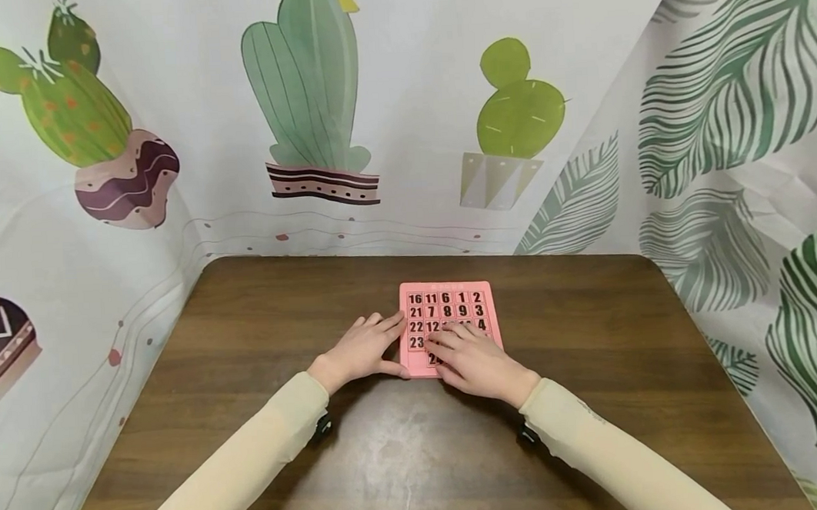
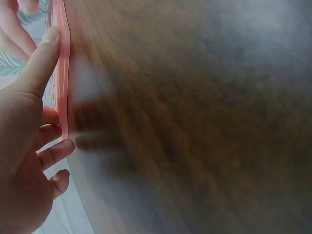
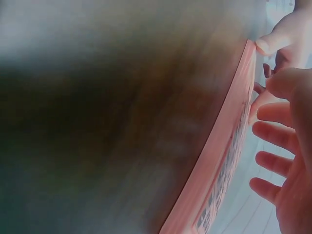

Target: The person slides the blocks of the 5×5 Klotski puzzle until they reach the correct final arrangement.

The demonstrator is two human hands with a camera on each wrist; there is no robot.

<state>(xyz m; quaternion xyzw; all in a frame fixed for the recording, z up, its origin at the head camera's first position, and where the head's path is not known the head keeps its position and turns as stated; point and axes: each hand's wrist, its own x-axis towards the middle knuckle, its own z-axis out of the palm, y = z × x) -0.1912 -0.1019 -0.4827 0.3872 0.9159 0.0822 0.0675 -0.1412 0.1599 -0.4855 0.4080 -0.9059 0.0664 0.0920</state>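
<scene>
A pink number slide puzzle (image 1: 446, 304) lies flat on the table, its square tiles printed with black numbers. My left hand (image 1: 358, 353) touches its left side, the fingers along the edge and the thumb at the near left corner. In the left wrist view, the thumb (image 2: 43, 61) lies against the pink side wall. Over the lower right part of the puzzle is my right hand (image 1: 482, 364), fingers extended and loosely spread, hiding several tiles. A bare pink gap (image 1: 417, 360) shows at the near left, beside the partly covered tile 24.
The puzzle lies on a dark brown wooden table (image 1: 299, 291), toward its far side. Behind the table hangs a white cloth (image 1: 415, 116) printed with cacti and leaves. Both forearms have pale sleeves (image 1: 252, 448), with a dark device at each wrist.
</scene>
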